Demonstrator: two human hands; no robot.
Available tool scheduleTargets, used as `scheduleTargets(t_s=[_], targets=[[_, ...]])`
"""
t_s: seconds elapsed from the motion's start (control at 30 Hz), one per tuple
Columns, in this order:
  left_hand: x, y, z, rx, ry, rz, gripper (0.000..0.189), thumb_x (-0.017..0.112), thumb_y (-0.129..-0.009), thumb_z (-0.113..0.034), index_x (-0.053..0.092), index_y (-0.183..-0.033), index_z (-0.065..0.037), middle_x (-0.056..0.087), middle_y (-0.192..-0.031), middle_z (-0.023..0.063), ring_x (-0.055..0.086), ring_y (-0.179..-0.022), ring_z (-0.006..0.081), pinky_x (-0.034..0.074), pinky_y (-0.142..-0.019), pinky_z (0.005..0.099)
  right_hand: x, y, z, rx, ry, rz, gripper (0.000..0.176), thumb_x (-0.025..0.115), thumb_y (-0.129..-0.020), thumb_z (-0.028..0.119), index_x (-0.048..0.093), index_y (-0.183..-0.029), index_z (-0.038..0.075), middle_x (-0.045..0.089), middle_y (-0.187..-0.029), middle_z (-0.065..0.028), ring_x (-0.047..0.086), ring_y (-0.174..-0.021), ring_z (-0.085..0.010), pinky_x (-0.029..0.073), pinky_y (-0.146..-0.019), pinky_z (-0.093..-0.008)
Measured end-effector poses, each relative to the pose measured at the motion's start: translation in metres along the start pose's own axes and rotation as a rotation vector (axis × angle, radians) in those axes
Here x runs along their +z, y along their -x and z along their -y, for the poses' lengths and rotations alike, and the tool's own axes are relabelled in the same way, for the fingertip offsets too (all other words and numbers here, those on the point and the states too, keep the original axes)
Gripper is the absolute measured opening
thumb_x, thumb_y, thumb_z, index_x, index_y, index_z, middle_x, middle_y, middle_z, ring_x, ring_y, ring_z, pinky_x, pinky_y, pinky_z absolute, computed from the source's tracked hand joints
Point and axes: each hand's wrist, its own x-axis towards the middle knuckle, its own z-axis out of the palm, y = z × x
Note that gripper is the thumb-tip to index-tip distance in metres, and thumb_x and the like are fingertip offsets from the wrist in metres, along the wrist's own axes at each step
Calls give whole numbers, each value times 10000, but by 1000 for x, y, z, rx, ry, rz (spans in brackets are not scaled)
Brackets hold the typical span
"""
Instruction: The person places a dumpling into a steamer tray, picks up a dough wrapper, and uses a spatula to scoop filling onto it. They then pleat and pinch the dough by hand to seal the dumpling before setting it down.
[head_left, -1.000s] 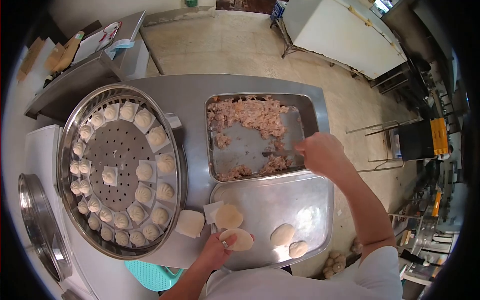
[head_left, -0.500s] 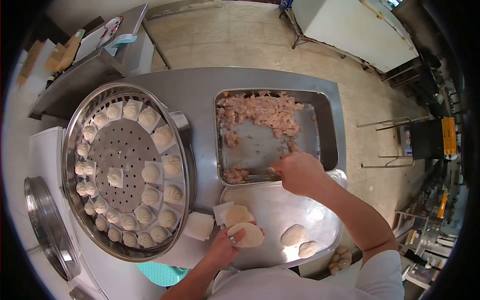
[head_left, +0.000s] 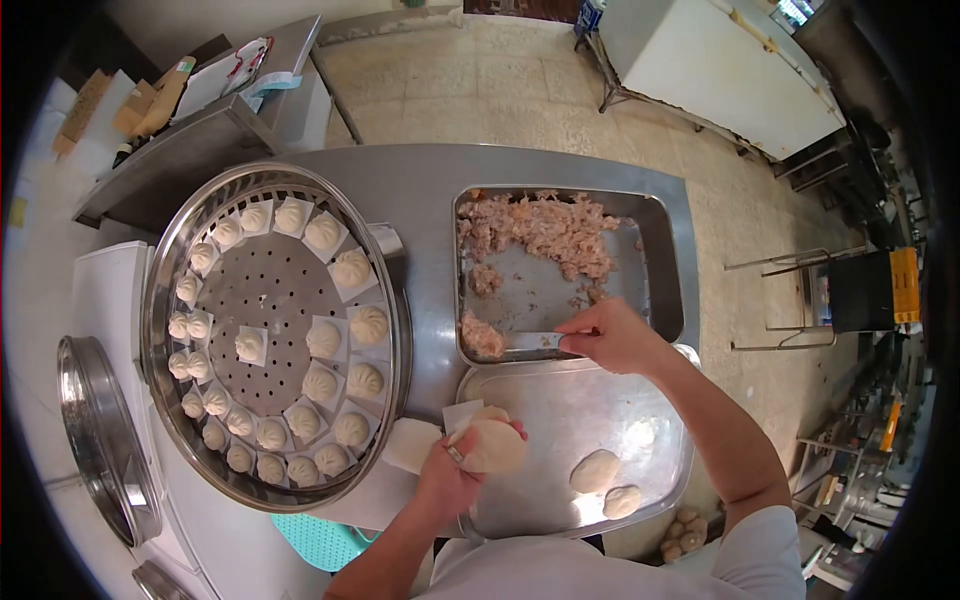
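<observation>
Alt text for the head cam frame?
From above, a person's left hand holds a dough round while the right hand holds a flat metal tool in a steel pan of minced filling. A steamer tray of pleated buns sits beside it.

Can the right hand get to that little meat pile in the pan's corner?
Probably yes. The right hand holds a flat scraper whose tip lies right beside the meat pile, and nothing sits between them.

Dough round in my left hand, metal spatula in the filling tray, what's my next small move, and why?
Probably scoop up the pinkish minced filling lump in the near-left corner of the rectangular steel tray with the flat metal spatula in your right hand: its blade points at it, and the flat pale dough round in your left hand looks bare.
</observation>
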Motion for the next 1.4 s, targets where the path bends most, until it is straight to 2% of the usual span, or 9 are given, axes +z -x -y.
scheduleTargets(t_s=[0.1,0.2,0.3,0.43,0.53,0.63,0.87,1.03,1.4], targets=[[17,-8,-15,71,24,-68,555,552,-1021,-382,510,-1363,52,615,-1339,206,573,-1292,371,419,-1150,470,-8,13,7,35,-90,-72,236,750,-909,81,762,-1134,9,731,-786,-52,571,-686,-68,479,-605,-283],[41,-26,-30,177,42,-153,491,487,-1059,-342,500,-1380,29,610,-1350,203,568,-1298,376,416,-1157,473,-9,29,-2,-58,-137,-235,225,748,-903,42,768,-1127,18,737,-822,-57,581,-706,-74,482,-613,-291],[72,-53,-43,268,76,-214,457,410,-1096,-322,485,-1394,15,609,-1353,192,575,-1287,366,421,-1152,477,5,52,-12,-261,-80,-461,252,712,-905,38,760,-1152,48,757,-868,-136,675,-700,-170,519,-634,-339],[107,-94,-45,373,222,-232,440,355,-1121,-342,499,-1367,-7,620,-1329,161,602,-1241,332,464,-1103,476,50,79,-7,-443,162,-731,426,648,-839,-60,726,-1223,107,656,-897,-172,648,-740,-372,553,-679,-429],[112,-115,-45,371,264,-219,376,439,-1108,-332,547,-1320,-41,642,-1275,120,644,-1157,280,523,-1013,451,85,87,-10,-379,278,-767,596,631,-784,-66,675,-1327,174,617,-917,-113,633,-820,-326,540,-694,-447],[114,-119,-45,369,232,-314,355,467,-1100,-321,554,-1302,-42,653,-1258,114,646,-1155,269,533,-999,452,80,109,-14,-264,383,-770,614,637,-775,-56,663,-1345,170,610,-918,-91,628,-833,-306,535,-678,-436],[116,-119,-36,321,139,-222,299,495,-1087,-252,596,-1269,-37,666,-1228,104,653,-1146,254,548,-986,433,54,122,1,-441,375,-849,600,658,-751,-45,680,-1308,177,587,-889,-79,629,-814,-288,536,-640,-416],[125,-112,-27,334,25,-142,319,423,-1095,-226,592,-1267,-16,671,-1223,107,658,-1144,268,546,-1004,433,60,111,-16,-379,500,-875,588,659,-738,-39,663,-1298,138,591,-904,-81,630,-825,-287,547,-637,-407],[110,-122,-7,293,32,-145,239,569,-1043,-154,621,-1234,-21,689,-1177,99,698,-1067,208,605,-911,346,77,127,-29,-252,443,-878,501,617,-814,-58,669,-1294,80,601,-878,-119,640,-785,-336,535,-659,-459]])
